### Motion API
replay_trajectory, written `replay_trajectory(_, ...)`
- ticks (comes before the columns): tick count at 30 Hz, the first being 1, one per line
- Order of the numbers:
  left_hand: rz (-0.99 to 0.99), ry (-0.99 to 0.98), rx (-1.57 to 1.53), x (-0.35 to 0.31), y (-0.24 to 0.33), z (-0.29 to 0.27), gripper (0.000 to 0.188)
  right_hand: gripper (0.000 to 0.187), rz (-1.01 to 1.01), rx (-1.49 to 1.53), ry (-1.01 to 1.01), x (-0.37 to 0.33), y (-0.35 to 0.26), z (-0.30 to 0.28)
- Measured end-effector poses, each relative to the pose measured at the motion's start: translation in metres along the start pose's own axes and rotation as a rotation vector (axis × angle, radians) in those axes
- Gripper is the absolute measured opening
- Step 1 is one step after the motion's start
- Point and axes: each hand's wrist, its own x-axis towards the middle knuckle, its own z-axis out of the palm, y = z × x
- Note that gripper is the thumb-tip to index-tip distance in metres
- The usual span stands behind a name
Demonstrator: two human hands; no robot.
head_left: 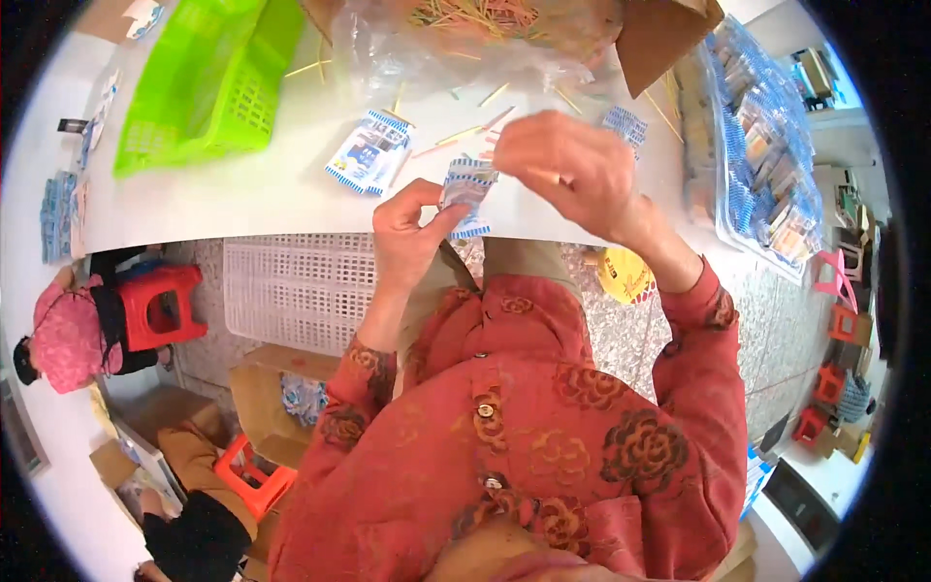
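Observation:
My left hand (pixel 412 228) pinches a small blue-and-white packet (pixel 467 194) between thumb and fingers, near the front edge of the white table. Close by on the right, my right hand (pixel 577 170) is closed, its fingertips beside the packet's upper end. Motion smears those fingers, and I cannot make out what they hold; a pale tip pokes out under them. A larger blue-and-white packet (pixel 370 152) lies flat on the table beyond my left hand. Thin coloured sticks (pixel 460 136) are scattered around it.
A cardboard box (pixel 669 39) lined with clear plastic holds many coloured sticks at the far side. The green basket (pixel 208 87) stands at left, a clear tray of packets (pixel 761 145) at right. Below the table are a white crate (pixel 296 291) and red stools (pixel 160 306). Other people sit at left.

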Motion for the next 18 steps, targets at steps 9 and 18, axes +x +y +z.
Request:
replay_trajectory(9,-0.045,-0.021,-0.035,-0.005,0.0,-0.001,0.012,0.028,-0.223,-0.083,-0.13,-0.003,-0.01,-0.001)
replay_trajectory(18,0.075,-0.048,0.071,0.002,-0.004,-0.004,0.014,0.018,0.184,0.228,-0.219,0.004,-0.012,-0.002)
